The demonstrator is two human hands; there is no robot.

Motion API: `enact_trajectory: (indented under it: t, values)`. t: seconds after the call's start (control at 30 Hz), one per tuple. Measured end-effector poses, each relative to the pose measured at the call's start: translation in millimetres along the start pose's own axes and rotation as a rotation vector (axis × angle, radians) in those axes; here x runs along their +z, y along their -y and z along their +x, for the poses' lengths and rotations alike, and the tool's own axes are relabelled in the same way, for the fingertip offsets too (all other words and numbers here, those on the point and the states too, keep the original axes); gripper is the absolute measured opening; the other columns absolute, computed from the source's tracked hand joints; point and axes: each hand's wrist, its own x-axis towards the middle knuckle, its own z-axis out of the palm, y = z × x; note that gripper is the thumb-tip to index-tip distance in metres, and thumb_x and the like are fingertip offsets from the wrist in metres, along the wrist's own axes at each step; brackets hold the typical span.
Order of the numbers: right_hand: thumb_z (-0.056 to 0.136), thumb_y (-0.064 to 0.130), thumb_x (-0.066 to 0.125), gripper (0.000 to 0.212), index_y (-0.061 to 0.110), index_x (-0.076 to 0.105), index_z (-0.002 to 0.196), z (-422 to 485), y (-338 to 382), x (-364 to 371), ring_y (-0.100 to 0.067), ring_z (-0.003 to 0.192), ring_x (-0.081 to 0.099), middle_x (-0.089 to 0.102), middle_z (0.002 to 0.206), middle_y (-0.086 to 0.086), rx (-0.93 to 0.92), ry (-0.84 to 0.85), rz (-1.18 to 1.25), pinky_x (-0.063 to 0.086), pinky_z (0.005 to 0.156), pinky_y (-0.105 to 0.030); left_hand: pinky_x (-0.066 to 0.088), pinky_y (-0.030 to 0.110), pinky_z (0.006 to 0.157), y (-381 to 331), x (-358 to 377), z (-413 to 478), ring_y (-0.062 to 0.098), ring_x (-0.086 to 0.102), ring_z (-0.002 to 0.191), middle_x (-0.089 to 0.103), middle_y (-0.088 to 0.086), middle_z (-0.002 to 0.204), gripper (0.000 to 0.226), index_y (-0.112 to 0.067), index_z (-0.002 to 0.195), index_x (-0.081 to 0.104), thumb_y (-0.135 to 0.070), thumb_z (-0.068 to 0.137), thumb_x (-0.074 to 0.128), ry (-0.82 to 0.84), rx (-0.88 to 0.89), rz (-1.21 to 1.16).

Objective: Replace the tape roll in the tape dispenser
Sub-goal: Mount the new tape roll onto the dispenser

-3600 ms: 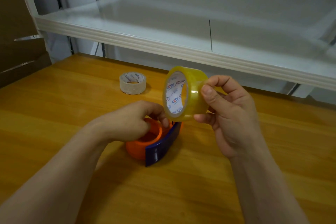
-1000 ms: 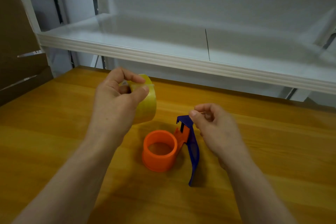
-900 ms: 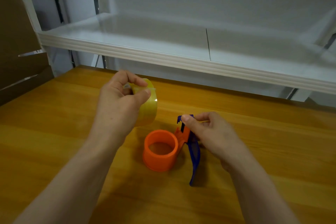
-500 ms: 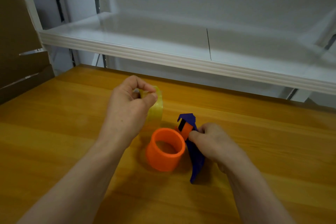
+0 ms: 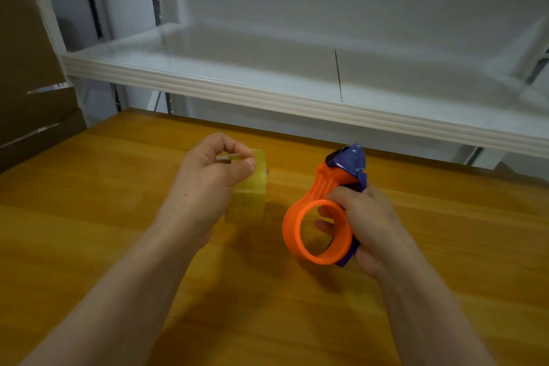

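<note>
We are gripping the yellow tape roll [image 5: 248, 190] in our left hand [image 5: 205, 184] above the worktop [image 5: 89, 187], while our right hand [image 5: 365, 226] is clutching the orange-and-blue tape dispenser [image 5: 323, 217], lifted beside it.

I see two bare forearms entering from the lower edge of the head view. No sleeve, glove, watch, ring or strap covers either arm within the visible area. The left hand [image 5: 208, 178] shows its back and knuckles, with short, unpainted nails. The right hand [image 5: 368, 226] shows its back and fingertips [image 5: 322, 224]. I can make out no markings; the forearm edges are blurred.
</note>
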Motion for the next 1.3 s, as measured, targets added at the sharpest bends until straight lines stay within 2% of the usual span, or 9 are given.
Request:
enact_trajectory:
  t: [0.17, 0.33, 0.47, 0.57, 0.63, 0.7, 0.83, 1.03, 1.3]
  values:
    - [0.089, 0.003, 0.064, 0.016, 0.017, 0.056, 0.090, 0, -2, -4, -0.028, 0.074, 0.049, 0.053, 0.076, -0.009, -0.026, -0.055, -0.041, 0.044, 0.072, -0.045, 0.050, 0.065, 0.093, 0, 2, -3, 0.038, 0.069, 0.103, 0.074, 0.013, 0.109, 0.008, -0.025, 0.081, 0.066, -0.019, 0.083, 0.071, 0.081, -0.019, 0.030]
    - [0.095, 0.013, 0.064, 0.025, 0.023, 0.053, 0.115, 1, 0, -4, -0.017, 0.073, 0.051, 0.057, 0.089, -0.003, -0.087, -0.176, -0.097, 0.042, 0.065, -0.035, 0.054, 0.067, 0.084, -8, 6, -12, 0.036, 0.074, 0.085, 0.078, 0.016, 0.091, 0.013, -0.016, 0.084, 0.063, -0.005, 0.090, 0.065, 0.157, 0.012, 0.002]
    - [0.096, 0.018, 0.065, 0.028, 0.021, 0.048, 0.118, 0, 0, -1, -0.012, 0.067, 0.047, 0.053, 0.086, 0.001, -0.136, -0.214, -0.079, 0.039, 0.058, -0.030, 0.053, 0.064, 0.088, -7, 17, -19, 0.048, 0.067, 0.090, 0.075, 0.019, 0.090, 0.007, -0.022, 0.081, 0.066, -0.020, 0.080, 0.073, 0.220, 0.024, 0.026]
    - [0.089, 0.024, 0.071, 0.033, 0.022, 0.049, 0.114, -3, -1, 7, -0.016, 0.076, 0.052, 0.055, 0.091, -0.001, -0.141, -0.215, -0.001, 0.045, 0.065, -0.038, 0.047, 0.041, 0.069, 3, 28, -23, 0.025, 0.054, 0.066, 0.061, 0.006, 0.069, 0.011, -0.021, 0.082, 0.064, -0.014, 0.088, 0.071, 0.233, 0.061, 0.103]
    - [0.078, 0.030, 0.073, 0.036, 0.027, 0.051, 0.106, -4, -1, 11, -0.024, 0.080, 0.057, 0.060, 0.095, -0.008, -0.139, -0.195, 0.046, 0.053, 0.076, -0.057, 0.041, 0.037, 0.060, 9, 33, -23, 0.018, 0.045, 0.058, 0.052, 0.003, 0.064, 0.016, -0.023, 0.082, 0.062, -0.012, 0.091, 0.068, 0.207, 0.074, 0.162]
    - [0.076, 0.027, 0.075, 0.036, 0.026, 0.053, 0.105, -6, -2, 13, -0.025, 0.080, 0.058, 0.061, 0.096, -0.010, -0.155, -0.157, 0.056, 0.055, 0.083, -0.060, 0.039, 0.035, 0.055, 13, 32, -20, 0.013, 0.042, 0.053, 0.050, -0.001, 0.061, 0.020, -0.027, 0.079, 0.061, -0.013, 0.092, 0.067, 0.156, 0.078, 0.193]
    - [0.083, 0.014, 0.077, 0.036, 0.019, 0.056, 0.113, -7, -3, 12, -0.021, 0.075, 0.062, 0.064, 0.093, -0.012, -0.191, -0.086, 0.044, 0.057, 0.074, -0.046, 0.040, 0.039, 0.059, 18, 28, -13, 0.020, 0.045, 0.060, 0.053, 0.013, 0.067, 0.018, -0.029, 0.080, 0.059, -0.017, 0.092, 0.067, 0.086, 0.099, 0.225]
    - [0.074, 0.014, 0.076, 0.033, 0.023, 0.059, 0.100, -6, -8, 13, -0.022, 0.068, 0.052, 0.058, 0.081, -0.005, -0.222, -0.050, -0.115, 0.046, 0.061, -0.040, 0.039, 0.036, 0.057, 19, 21, -7, 0.013, 0.043, 0.056, 0.048, -0.002, 0.063, 0.018, -0.028, 0.080, 0.059, -0.017, 0.091, 0.067, 0.006, 0.091, 0.262]
    - [0.080, 0.016, 0.074, 0.031, 0.030, 0.056, 0.102, -6, -11, 16, -0.016, 0.062, 0.055, 0.064, 0.084, -0.003, -0.275, -0.140, -0.201, 0.049, 0.058, -0.036, 0.041, 0.031, 0.063, 13, 23, -7, 0.022, 0.050, 0.073, 0.057, 0.010, 0.080, 0.015, -0.018, 0.080, 0.062, -0.009, 0.089, 0.069, 0.029, -0.047, 0.091]
